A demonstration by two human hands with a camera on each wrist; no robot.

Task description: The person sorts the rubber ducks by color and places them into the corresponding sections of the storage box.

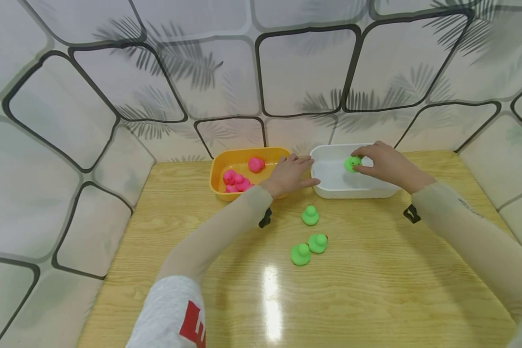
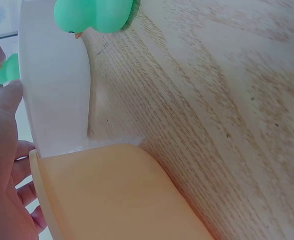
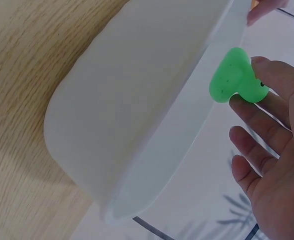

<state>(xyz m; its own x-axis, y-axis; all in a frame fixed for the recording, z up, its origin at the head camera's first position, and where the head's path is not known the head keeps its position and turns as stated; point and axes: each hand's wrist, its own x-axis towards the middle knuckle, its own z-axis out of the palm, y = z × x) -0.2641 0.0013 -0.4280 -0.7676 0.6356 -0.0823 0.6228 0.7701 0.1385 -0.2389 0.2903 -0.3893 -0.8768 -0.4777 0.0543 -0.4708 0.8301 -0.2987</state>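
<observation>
A green rubber duck (image 1: 353, 164) is pinched between the thumb and fingers of my right hand (image 1: 387, 166), over the white tub (image 1: 352, 194). In the right wrist view the duck (image 3: 236, 77) shows above the tub's rim. My left hand (image 1: 288, 175) reaches across the gap between the tubs, fingers extended, with its fingertips at the white tub's left edge; whether they touch it I cannot tell. Beneath that hand stands the orange tub (image 1: 217, 192) with several pink ducks (image 1: 239, 182) inside. The left palm hides part of the orange tub.
Three more green ducks lie on the wooden table (image 1: 252, 295) in front of the tubs: one (image 1: 310, 215) nearer the white tub, two (image 1: 300, 254) close together nearer me. A patterned wall covering (image 1: 304, 72) rises behind and on both sides.
</observation>
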